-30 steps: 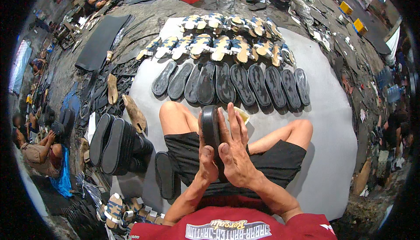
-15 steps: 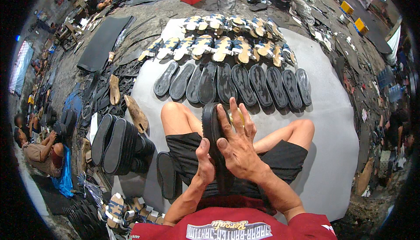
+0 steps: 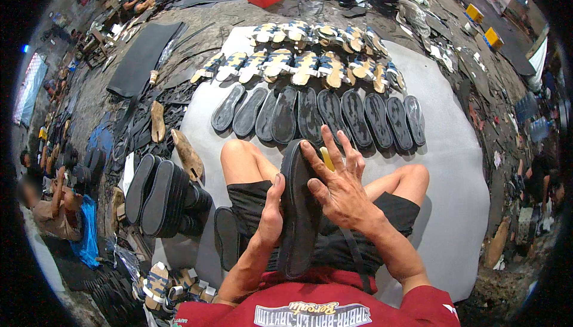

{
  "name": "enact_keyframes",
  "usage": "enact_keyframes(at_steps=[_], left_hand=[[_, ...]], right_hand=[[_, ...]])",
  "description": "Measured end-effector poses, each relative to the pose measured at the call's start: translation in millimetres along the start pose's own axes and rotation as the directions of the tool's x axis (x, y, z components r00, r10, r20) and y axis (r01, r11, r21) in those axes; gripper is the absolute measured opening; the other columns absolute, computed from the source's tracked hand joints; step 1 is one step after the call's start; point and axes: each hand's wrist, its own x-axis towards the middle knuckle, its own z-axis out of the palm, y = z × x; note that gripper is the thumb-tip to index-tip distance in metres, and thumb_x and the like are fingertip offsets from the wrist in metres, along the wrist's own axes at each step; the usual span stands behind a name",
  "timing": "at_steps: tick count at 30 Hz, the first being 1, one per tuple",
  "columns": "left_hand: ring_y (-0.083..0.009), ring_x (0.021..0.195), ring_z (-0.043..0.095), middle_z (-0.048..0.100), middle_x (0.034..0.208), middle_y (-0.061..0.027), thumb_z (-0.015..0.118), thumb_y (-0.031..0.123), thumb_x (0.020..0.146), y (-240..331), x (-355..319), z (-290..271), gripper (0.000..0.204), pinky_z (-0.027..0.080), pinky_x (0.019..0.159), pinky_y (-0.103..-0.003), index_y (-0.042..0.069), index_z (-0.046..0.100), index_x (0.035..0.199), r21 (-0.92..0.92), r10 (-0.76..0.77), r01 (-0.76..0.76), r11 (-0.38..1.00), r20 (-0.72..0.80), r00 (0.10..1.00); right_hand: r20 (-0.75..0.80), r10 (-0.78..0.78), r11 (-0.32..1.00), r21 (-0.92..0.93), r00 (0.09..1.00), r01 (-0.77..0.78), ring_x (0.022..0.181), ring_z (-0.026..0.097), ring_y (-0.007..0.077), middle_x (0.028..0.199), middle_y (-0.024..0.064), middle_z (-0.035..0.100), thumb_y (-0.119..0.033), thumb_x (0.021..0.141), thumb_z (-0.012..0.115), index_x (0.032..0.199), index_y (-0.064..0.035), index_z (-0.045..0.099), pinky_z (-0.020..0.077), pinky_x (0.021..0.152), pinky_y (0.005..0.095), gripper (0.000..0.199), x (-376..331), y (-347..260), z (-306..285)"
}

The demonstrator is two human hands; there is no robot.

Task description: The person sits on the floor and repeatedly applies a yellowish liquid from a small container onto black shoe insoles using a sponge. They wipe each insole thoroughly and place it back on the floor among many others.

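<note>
A black shoe sole (image 3: 298,219) stands tilted over my lap, toe end away from me. My left hand (image 3: 271,213) is closed along its left side, thumb up on the edge. With thumb and index finger, my right hand (image 3: 343,193) grips the sole at the toe end and right side; its other fingers stretch out past it. Something yellow (image 3: 327,159) shows behind the right hand's fingers, mostly hidden. A narrow dark strip (image 3: 353,249) hangs below that hand across my shorts; where its upper end goes is hidden.
Ahead on the grey sheet (image 3: 453,178) lies a row of black soles (image 3: 283,115), with rows of strapped sandals (image 3: 304,67) beyond. Left of me stand stacked soles (image 3: 164,199), a single sole (image 3: 227,237) and wooden lasts (image 3: 187,154). A person (image 3: 57,210) sits at far left.
The sole has turned to show more of its broad face. My right hand has moved slightly right and down, and my left hand slightly left. The dark strip has come into view.
</note>
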Motion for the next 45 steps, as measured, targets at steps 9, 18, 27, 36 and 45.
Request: enact_keyframes(at_steps=[9,18,27,36,45], left_hand=[[-0.0254,0.123,0.071,0.063,0.147,-0.0173,0.026,0.051,0.118,6.6,7.1,-5.3,0.066,0.061,0.103,-0.038,0.006,0.039,0.165,-0.058,-0.052,0.053,0.997,0.008,0.999],[-0.0263,0.114,0.076,0.067,0.139,-0.019,0.025,0.049,0.118,10.6,9.0,-11.2,0.063,0.066,0.096,-0.04,0.007,0.045,0.161,-0.277,-0.123,0.153,0.949,0.122,0.985],[-0.0276,0.116,0.076,0.067,0.142,-0.0194,0.027,0.051,0.118,14.3,16.1,-28.8,0.064,0.065,0.099,-0.042,0.007,0.046,0.161,-0.325,-0.185,0.25,0.912,0.218,0.958],[-0.0308,0.125,0.072,0.062,0.15,-0.0189,0.026,0.052,0.118,16.8,22.6,-33.1,0.065,0.064,0.101,-0.044,0.01,0.044,0.164,-0.359,-0.205,0.26,0.896,0.183,0.961],[-0.0309,0.122,0.072,0.063,0.15,-0.0181,0.022,0.054,0.118,17.8,23.4,-39.2,0.068,0.064,0.102,-0.044,0.008,0.05,0.158,-0.351,-0.024,0.13,0.927,0.292,0.956]], right_hand=[[0.075,-0.069,0.992,-0.1,0.995,0.076,0.164,0.011,0.0432,0.184,0.0121,0.008,-0.064,0.112,0.034,0.17,-0.0426,0.035,0.0052,0.126,0.0649,0.062,1.8,10.4,-9.3],[0.143,-0.13,0.98,-0.132,0.981,0.149,0.164,0.012,0.0427,0.183,0.0116,0.011,-0.061,0.112,0.038,0.168,-0.0434,0.041,0.0038,0.126,0.0655,0.059,4.8,4.3,-20.9],[0.234,-0.196,0.964,-0.133,0.952,0.231,0.165,0.012,0.0422,0.183,0.0094,0.013,-0.058,0.112,0.041,0.167,-0.0472,0.041,0.0052,0.127,0.0655,0.056,2.5,1.0,-29.7],[0.273,-0.261,0.941,-0.143,0.926,0.308,0.166,0.009,0.0386,0.184,0.0076,0.011,-0.055,0.111,0.047,0.166,-0.0498,0.041,0.0026,0.128,0.0639,0.055,-5.6,-8.6,-33.8],[0.272,-0.289,0.943,-0.084,0.918,0.322,0.167,0.007,0.0355,0.184,0.0048,0.013,-0.06,0.111,0.044,0.165,-0.0527,0.04,0.0041,0.127,0.0638,0.055,-20.4,-22.3,-23.8]])
